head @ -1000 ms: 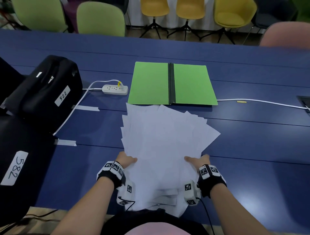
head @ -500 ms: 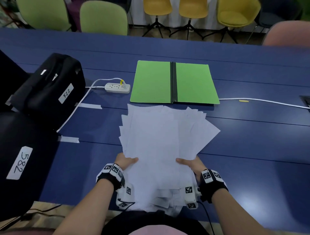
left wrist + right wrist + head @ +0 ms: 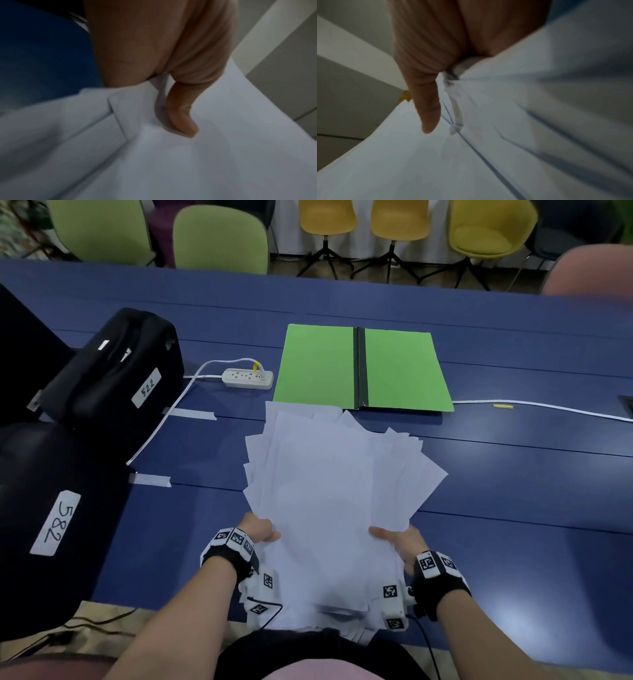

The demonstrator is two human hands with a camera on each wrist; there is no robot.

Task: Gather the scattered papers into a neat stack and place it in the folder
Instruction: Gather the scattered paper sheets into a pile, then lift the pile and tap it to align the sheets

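- Papers [image 3: 322, 501]: white sheets, loosely gathered and fanned at uneven angles, held up off the blue table [image 3: 513, 508] between both hands; far corners reach toward the folder's near edge, near ends hang past the table edge by the person's body.
- Left hand [image 3: 258, 530]: grips the papers' left edge, thumb [image 3: 181, 116] pressed on the top sheet, fingers hidden beneath.
- Right hand [image 3: 399, 544]: grips the right edge, thumb [image 3: 428, 108] lying on top, fingers hidden under the sheets.
- Folder [image 3: 363, 368]: green, lying open and flat with a black spine, beyond the papers.
- Power strip [image 3: 248, 378]: white, just left of the folder, cable trailing left.
- Black cases [image 3: 113, 378]: at the table's left, labelled 522 and 582.
- Chairs [image 3: 219, 237]: green and yellow, behind the table.
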